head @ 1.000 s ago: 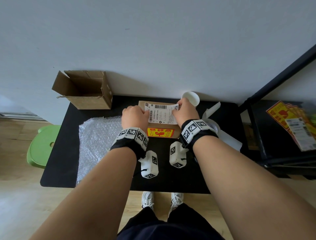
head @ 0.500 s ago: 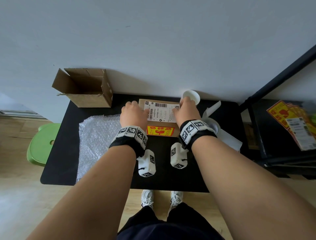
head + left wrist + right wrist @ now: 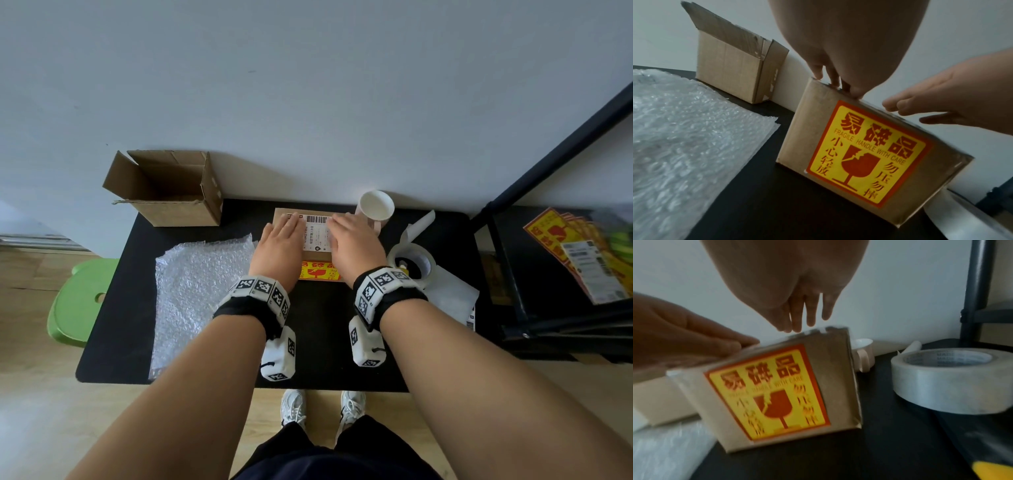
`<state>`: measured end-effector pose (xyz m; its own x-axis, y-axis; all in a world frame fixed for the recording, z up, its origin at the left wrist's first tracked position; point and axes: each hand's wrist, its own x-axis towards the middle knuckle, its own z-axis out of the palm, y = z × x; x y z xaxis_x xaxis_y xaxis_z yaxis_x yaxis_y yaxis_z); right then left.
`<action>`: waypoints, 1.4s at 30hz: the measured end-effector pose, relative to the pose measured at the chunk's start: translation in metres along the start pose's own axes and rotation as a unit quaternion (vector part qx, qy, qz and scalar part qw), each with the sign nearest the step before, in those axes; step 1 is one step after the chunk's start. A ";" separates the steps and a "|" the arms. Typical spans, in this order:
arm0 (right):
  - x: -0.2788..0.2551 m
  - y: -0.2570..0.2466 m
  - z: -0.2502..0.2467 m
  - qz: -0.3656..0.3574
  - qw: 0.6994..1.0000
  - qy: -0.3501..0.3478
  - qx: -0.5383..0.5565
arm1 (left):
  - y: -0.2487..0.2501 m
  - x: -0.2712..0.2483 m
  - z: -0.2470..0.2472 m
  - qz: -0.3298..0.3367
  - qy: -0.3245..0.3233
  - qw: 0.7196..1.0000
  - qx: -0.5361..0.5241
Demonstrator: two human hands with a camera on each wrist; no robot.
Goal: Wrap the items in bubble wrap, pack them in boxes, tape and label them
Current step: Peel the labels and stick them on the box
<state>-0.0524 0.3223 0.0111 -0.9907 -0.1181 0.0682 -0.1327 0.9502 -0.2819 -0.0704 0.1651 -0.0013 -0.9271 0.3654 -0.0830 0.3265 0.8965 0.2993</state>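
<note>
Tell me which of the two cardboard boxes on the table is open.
The open box at the table's far left corner, flaps up, unlabelled. The closed box under both hands carries a fragile sticker and a shipping label.

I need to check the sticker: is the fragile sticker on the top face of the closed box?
No, the fragile sticker is on the closed box's front side face.
</note>
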 end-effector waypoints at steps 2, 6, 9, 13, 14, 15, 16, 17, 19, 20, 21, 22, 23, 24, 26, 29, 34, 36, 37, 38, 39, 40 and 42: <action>-0.007 0.003 0.010 -0.005 0.999 -0.031 -0.038 | -0.002 -0.002 0.002 -0.017 -0.027 0.999 0.007; -0.015 0.009 0.016 0.062 0.992 -0.091 -0.067 | 0.000 -0.003 0.003 -0.042 -0.072 0.996 0.037; -0.020 0.006 0.015 0.098 0.987 -0.099 -0.080 | -0.002 -0.005 0.002 -0.050 -0.083 0.994 0.055; -0.023 0.006 0.020 0.164 0.978 -0.095 -0.088 | -0.004 -0.006 0.003 -0.064 -0.093 0.992 0.050; -0.023 0.005 0.020 0.170 0.977 -0.090 -0.089 | -0.004 -0.006 0.003 -0.064 -0.095 0.992 0.048; -0.024 0.002 0.020 0.163 0.979 -0.082 -0.088 | -0.004 -0.006 0.004 -0.065 -0.096 0.992 0.044; -0.025 -0.001 0.020 0.142 0.984 -0.074 -0.084 | -0.004 -0.005 0.005 -0.065 -0.097 0.992 0.039; -0.028 -0.004 0.021 0.110 0.988 -0.073 -0.080 | -0.005 -0.005 0.005 -0.065 -0.097 0.993 0.036; -0.037 -0.008 0.025 0.061 0.992 -0.085 -0.077 | -0.005 -0.005 0.007 -0.062 -0.097 0.993 0.036; -0.041 -0.008 0.026 0.060 0.991 -0.090 -0.077 | -0.005 -0.006 0.007 -0.061 -0.096 0.993 0.038; -0.044 -0.007 0.028 0.070 0.990 -0.091 -0.078 | -0.006 -0.006 0.007 -0.059 -0.095 0.993 0.041; -0.046 -0.005 0.028 0.084 0.989 -0.092 -0.077 | -0.006 -0.007 0.007 -0.057 -0.095 0.993 0.044; -0.048 -0.002 0.028 0.096 0.988 -0.091 -0.079 | -0.006 -0.007 0.006 -0.055 -0.095 0.993 0.047; -0.050 0.000 0.027 0.104 0.987 -0.089 -0.084 | -0.005 -0.007 0.007 -0.056 -0.094 0.993 0.050; -0.054 0.002 0.025 0.111 0.986 -0.087 -0.094 | -0.003 -0.008 0.009 -0.063 -0.085 0.992 0.061; -0.052 -0.002 0.025 0.138 0.985 -0.069 -0.078 | 0.001 -0.010 0.011 -0.113 -0.059 0.988 0.092; -0.021 0.002 0.016 0.150 0.988 -0.025 -0.014 | 0.001 -0.007 0.003 -0.140 -0.081 0.987 0.006; -0.010 0.006 0.012 0.150 0.987 -0.062 0.007 | -0.003 -0.005 0.001 -0.125 -0.087 0.988 0.011; -0.006 0.008 0.010 0.162 0.984 -0.072 0.023 | -0.005 -0.004 0.000 -0.118 -0.089 0.989 0.022; -0.004 0.009 0.007 0.169 0.983 -0.068 0.032 | -0.007 -0.002 -0.001 -0.112 -0.091 0.989 0.029; -0.003 0.010 0.003 0.167 0.984 -0.055 0.027 | -0.010 0.000 -0.003 -0.104 -0.093 0.990 0.034; -0.004 0.011 0.000 0.162 0.986 -0.039 0.010 | -0.013 0.002 -0.004 -0.094 -0.093 0.991 0.038; -0.006 0.011 -0.004 0.177 0.984 -0.027 0.012 | -0.016 0.006 -0.007 -0.078 -0.084 0.992 0.051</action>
<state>-0.0474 0.3343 0.0118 -0.9752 0.2030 -0.0880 0.2203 0.9278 -0.3012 -0.0823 0.1511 -0.0002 -0.9271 0.2490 -0.2802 0.2062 0.9630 0.1735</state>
